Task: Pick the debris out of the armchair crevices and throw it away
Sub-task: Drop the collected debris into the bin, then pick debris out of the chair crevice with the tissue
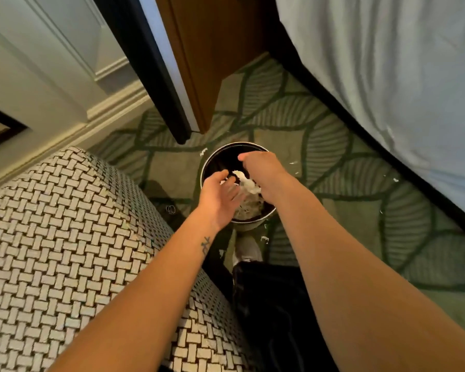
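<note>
Both my hands hover over a round black waste bin [212,161] standing on the carpet. My left hand [219,196] is palm up with its fingers spread and relaxed above the bin's near left side. My right hand [261,170] is over the bin's right side, fingers curled downward, with white crumpled debris [246,181] just beneath it; whether it still grips the debris is unclear. More pale scraps [249,208] lie inside the bin. The woven-pattern armchair [65,237] fills the lower left.
Small white scraps [395,179] are scattered on the green leaf-pattern carpet [346,210] around the bin. A bed with white sheets [387,63] runs along the right. A dark-edged wooden door [199,63] stands behind the bin. My foot [249,249] is below the bin.
</note>
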### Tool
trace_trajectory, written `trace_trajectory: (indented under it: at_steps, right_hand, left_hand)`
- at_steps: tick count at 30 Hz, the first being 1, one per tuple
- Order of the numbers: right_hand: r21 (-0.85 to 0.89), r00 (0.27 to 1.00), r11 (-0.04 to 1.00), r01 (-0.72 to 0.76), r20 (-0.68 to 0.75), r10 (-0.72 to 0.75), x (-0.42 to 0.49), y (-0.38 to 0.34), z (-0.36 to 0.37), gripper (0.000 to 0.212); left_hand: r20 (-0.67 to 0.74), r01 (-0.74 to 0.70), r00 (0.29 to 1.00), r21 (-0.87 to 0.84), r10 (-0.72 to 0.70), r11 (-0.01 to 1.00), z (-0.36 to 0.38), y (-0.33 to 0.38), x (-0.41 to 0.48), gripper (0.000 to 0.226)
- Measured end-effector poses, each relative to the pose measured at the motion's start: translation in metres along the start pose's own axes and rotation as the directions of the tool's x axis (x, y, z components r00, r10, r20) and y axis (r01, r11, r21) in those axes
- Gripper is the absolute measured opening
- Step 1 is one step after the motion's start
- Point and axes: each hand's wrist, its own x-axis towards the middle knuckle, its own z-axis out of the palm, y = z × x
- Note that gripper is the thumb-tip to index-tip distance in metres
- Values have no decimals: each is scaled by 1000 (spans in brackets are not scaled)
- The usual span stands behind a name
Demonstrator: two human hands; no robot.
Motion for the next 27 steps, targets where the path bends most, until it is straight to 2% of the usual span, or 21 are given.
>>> trace_trajectory:
  at_steps: [3, 7, 10, 13, 20, 27]
  right_hand:
    - [-45, 996, 999, 26, 85, -22, 2, 1, 2, 35]
    - [-8, 995, 999, 47, 93, -46, -11, 5, 9, 33]
    - [-52, 983, 995, 86, 166, -77, -42, 1, 20, 33]
    - [4, 963, 993, 116, 245, -113, -78, 2, 34, 29]
    - [201, 839, 956, 213, 464, -285, -190, 9, 90, 30]
    - [172, 691, 947, 270, 650, -315, -285, 4, 189, 26]
  left_hand:
    - [-17, -71, 997, 35, 71, 997, 1, 2, -5, 47]
    - [-27, -97, 995, 24, 97, 995, -5, 8, -37, 29]
    - [5, -123, 992, 42, 123, 991, -23, 16, -81, 20]
    - [43, -171, 985, 64, 169, 983, -43, 27, -125, 20]
    - [81, -338, 940, 79, 332, 938, -125, 54, -255, 37]
    - [25, -468, 884, 18, 467, 884, -241, 74, -377, 39]
